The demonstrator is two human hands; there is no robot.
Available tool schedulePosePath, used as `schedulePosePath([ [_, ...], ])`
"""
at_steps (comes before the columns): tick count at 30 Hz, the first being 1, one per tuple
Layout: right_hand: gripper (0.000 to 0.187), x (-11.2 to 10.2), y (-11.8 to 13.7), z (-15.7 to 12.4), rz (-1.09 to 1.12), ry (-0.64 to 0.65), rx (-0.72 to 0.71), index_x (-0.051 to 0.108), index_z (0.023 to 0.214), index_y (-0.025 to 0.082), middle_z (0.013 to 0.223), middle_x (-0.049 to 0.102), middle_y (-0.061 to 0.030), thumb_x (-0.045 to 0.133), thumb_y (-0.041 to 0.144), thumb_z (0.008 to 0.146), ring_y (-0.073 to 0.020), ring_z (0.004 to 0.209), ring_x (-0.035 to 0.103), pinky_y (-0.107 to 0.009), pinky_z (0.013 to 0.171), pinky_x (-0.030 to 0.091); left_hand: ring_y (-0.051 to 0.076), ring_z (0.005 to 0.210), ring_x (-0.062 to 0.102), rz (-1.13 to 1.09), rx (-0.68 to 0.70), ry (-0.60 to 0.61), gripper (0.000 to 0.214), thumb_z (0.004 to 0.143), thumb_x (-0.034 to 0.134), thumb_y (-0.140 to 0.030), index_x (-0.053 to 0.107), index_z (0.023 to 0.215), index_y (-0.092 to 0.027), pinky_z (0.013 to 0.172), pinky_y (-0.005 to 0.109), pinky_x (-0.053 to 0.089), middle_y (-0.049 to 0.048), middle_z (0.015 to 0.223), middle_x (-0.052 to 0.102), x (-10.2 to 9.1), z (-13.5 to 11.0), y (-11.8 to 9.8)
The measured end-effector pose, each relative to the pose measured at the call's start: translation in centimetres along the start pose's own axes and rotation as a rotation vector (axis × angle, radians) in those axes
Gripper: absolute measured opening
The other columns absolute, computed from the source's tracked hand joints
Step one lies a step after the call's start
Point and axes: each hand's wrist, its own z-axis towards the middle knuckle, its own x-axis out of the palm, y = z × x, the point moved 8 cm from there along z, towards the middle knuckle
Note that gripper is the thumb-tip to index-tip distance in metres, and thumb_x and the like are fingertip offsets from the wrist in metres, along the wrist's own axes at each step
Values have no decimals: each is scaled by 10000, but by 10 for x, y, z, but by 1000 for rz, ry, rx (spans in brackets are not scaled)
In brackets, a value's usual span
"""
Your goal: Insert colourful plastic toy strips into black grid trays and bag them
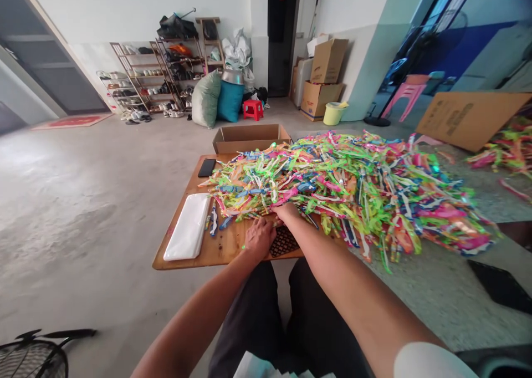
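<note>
A big heap of small neon plastic pieces (353, 184), in green, pink, orange, blue and white, covers much of the wooden table (226, 248). My right hand (286, 213) reaches into the near edge of the heap, its fingers mostly hidden. Just left of it, my left hand (260, 238) rests low over the table with curled fingers; whatever they grip is too small to make out. Under my right forearm lies a black grid-patterned tray (284, 243). A few loose blue and white pieces (213, 221) lie left of my left hand, beside a stack of white plastic bags (187, 226).
A dark phone (206, 168) lies at the table's left side, with an open cardboard box (251, 134) behind. At right, a tilted carton (469, 120) stands by more colourful pieces. Shoe racks (145, 78), sacks (206, 98) and a red stool (253, 110) line the far wall.
</note>
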Motion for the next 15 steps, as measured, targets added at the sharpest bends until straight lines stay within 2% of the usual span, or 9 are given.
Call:
schedulePosePath([
  [4,306,2,17,5,-129,-40,-84,723,843,189,999,757,-156,890,413,717,-324,1090,694,-295,735,541,282,1187,551,-17,17,-8,264,1018,506,-343,711,1124,-216,964,385,487,116,1195,639,-5,3,-1],
  [7,278,5,24,10,-147,-32,-119,737,899,202,1094,757,-137,884,336,705,-318,1166,669,-270,744,529,281,1181,570,-5,54,-1,277,1006,525,-330,705,1186,-222,1039,412,459,113,1228,656,-14,3,1],
  [11,207,9,16,13,-99,21,-100,727,859,215,843,759,-85,868,247,711,-255,887,723,-249,623,509,291,1129,633,63,79,37,306,1025,479,-341,716,1172,-214,1015,422,477,123,1149,712,-30,-1,13],
  [15,141,11,2,10,12,62,-46,695,818,190,651,687,-67,772,303,852,-184,585,651,-239,492,470,257,1030,706,33,68,92,338,1022,494,-374,694,1266,-252,909,347,527,98,1128,751,-50,-10,43],
])
